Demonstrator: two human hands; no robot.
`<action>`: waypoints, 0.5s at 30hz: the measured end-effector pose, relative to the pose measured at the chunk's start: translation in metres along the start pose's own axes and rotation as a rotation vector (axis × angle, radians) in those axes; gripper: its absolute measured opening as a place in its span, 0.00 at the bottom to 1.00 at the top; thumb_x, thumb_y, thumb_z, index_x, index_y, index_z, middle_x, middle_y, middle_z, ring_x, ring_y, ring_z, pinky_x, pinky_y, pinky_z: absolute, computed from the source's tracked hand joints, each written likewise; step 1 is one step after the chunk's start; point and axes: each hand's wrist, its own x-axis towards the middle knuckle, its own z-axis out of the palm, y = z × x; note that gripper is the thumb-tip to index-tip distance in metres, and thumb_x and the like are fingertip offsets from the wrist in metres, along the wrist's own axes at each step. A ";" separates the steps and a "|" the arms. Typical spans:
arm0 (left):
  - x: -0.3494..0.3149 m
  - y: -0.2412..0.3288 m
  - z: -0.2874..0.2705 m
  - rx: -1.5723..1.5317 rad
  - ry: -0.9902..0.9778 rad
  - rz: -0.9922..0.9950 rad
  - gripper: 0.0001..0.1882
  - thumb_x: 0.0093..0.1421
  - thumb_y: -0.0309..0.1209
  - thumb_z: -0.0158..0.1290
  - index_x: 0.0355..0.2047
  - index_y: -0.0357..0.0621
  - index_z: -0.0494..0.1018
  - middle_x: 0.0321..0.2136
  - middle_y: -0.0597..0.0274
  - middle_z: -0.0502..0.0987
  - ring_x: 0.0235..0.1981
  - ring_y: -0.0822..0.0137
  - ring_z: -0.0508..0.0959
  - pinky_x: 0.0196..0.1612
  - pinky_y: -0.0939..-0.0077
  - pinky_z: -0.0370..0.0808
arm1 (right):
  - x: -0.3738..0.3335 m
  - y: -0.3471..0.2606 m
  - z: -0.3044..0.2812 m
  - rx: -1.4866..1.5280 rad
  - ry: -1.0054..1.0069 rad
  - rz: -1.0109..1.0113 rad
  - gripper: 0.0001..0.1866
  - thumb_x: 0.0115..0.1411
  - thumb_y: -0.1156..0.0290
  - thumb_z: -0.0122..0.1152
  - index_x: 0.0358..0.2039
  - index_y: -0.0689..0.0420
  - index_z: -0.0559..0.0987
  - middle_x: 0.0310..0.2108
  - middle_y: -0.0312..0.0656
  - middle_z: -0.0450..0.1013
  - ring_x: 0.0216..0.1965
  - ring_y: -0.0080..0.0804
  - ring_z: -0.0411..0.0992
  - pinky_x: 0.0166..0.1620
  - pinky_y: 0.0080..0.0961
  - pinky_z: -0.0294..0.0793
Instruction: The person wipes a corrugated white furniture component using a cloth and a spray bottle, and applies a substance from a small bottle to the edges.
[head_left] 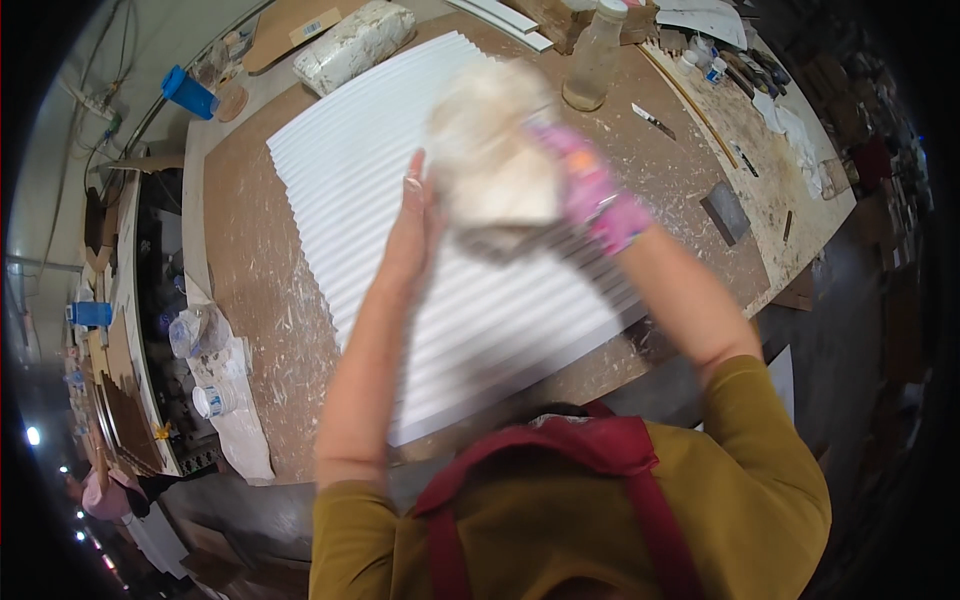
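A cream-coloured bundle (500, 185), smeared by motion and of a kind I cannot make out, is above a white corrugated sheet (350, 150). My right hand (600, 195), in a pink patterned glove, grips the bundle's right side. My bare left hand (412, 215) is upright at the bundle's left edge, its visible fingers stretched out. White residue shows on a fingertip; whether this hand touches the bundle is unclear. Under the bundle, a dark blurred patch hides part of the sheet. The ridged sheet lies at a slant on a brown board (250, 230).
A cloudy bottle (594, 60) stands at the far edge, beside a white-wrapped package (355, 45) farther left. A knife (653, 121) and a grey block (725, 212) lie on the right. The blue cup (188, 92) is far left; a small white jar (212, 401) is near left.
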 end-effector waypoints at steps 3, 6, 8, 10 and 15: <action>0.000 -0.002 0.015 -0.545 0.157 -0.143 0.32 0.68 0.52 0.35 0.65 0.45 0.54 0.63 0.50 0.59 0.63 0.49 0.62 0.65 0.56 0.59 | -0.006 0.041 0.028 -0.473 -0.247 -0.170 0.25 0.63 0.58 0.55 0.54 0.65 0.71 0.58 0.49 0.66 0.54 0.43 0.70 0.61 0.33 0.66; -0.015 0.007 -0.017 -0.778 0.390 -0.092 0.27 0.69 0.46 0.36 0.61 0.42 0.58 0.57 0.51 0.67 0.57 0.49 0.69 0.60 0.49 0.67 | 0.002 -0.015 -0.007 -1.525 -0.359 -0.529 0.37 0.61 0.55 0.58 0.64 0.60 0.58 0.66 0.49 0.55 0.63 0.43 0.59 0.64 0.36 0.60; -0.040 0.031 -0.060 -0.507 0.503 0.033 0.31 0.68 0.49 0.37 0.62 0.40 0.55 0.59 0.46 0.63 0.58 0.48 0.67 0.61 0.48 0.66 | 0.013 -0.092 -0.015 -1.666 0.234 -0.854 0.45 0.57 0.52 0.62 0.67 0.58 0.51 0.65 0.53 0.55 0.60 0.45 0.64 0.60 0.38 0.66; -0.061 0.061 -0.073 -0.361 0.704 0.083 0.35 0.67 0.48 0.41 0.65 0.38 0.48 0.61 0.43 0.60 0.61 0.47 0.64 0.62 0.47 0.64 | 0.020 -0.180 -0.020 -1.708 0.251 -1.328 0.35 0.59 0.57 0.60 0.63 0.58 0.62 0.53 0.51 0.68 0.51 0.40 0.70 0.55 0.37 0.70; -0.096 0.072 -0.139 -0.469 0.651 0.284 0.31 0.66 0.46 0.43 0.64 0.44 0.56 0.63 0.49 0.60 0.63 0.47 0.60 0.64 0.45 0.58 | 0.119 -0.229 -0.108 -2.222 0.422 -0.795 0.36 0.60 0.57 0.60 0.63 0.59 0.60 0.54 0.51 0.67 0.53 0.39 0.68 0.57 0.36 0.68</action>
